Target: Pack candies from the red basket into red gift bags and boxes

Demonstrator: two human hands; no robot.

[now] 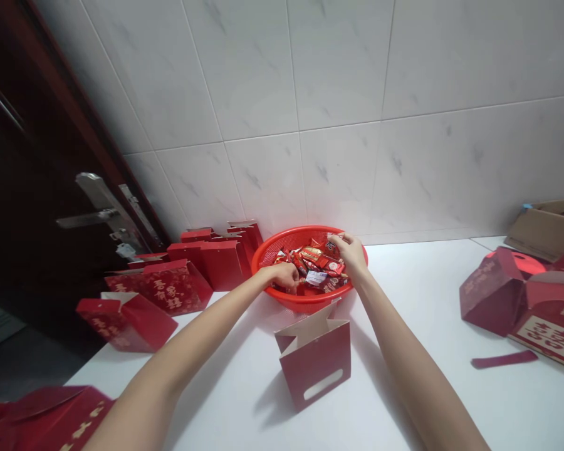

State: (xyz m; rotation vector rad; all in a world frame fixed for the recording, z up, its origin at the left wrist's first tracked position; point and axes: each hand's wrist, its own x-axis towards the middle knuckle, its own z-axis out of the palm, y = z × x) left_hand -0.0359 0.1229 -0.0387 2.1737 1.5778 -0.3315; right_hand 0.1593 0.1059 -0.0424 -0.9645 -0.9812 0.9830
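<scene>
Both my hands reach into a red plastic basket filled with wrapped candies, mostly red with some white and gold. My left hand is over the left side of the pile, its fingers curled down among the wrappers; what they hold, if anything, is hidden. At the right rim, my right hand pinches a small dark-and-red wrapped candy at its fingertips. Between my forearms, in front of the basket, a red paper gift box stands upright with its top flaps apart and a pale slot on its face.
Several red gift boxes stand at the left, near a dark door with a metal handle. More red boxes and a brown carton are at the right. A red strip lies on the white table. Behind is a tiled wall.
</scene>
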